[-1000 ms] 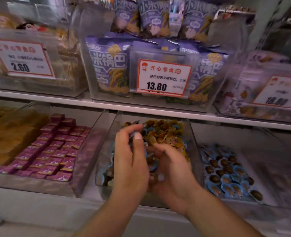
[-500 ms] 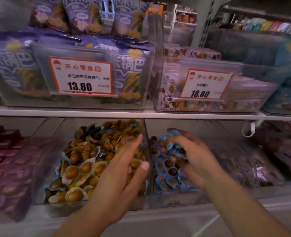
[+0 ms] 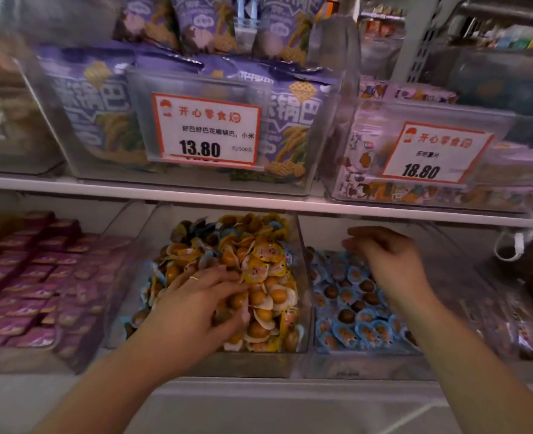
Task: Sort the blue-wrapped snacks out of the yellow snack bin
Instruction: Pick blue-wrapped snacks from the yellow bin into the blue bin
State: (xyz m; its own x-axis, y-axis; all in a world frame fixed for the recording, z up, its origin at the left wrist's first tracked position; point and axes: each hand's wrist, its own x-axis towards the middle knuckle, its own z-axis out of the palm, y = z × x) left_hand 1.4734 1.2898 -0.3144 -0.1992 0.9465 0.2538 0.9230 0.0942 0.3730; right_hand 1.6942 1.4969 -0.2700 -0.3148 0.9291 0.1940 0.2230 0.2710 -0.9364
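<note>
Yellow snack bin [image 3: 302, 277] is the clear middle one on the lower shelf, heaped with yellow-wrapped snacks [image 3: 265, 270]; a few blue-wrapped snacks [image 3: 210, 230] show at its far edge and down its left side. Left hand [image 3: 196, 305] lies flat on the heap, fingers straight and spread (ring on one), holding nothing. Right hand [image 3: 387, 261] hovers over the blue bin [image 3: 368, 349] just right, fingers loosely curled, blurred; can't tell if it holds anything. Purple packets [image 3: 36, 286] fill the bin to the left. Upper shelf [image 3: 258, 202] overhangs the far ends of the bins; price tags [image 3: 205, 130] hang above.
</note>
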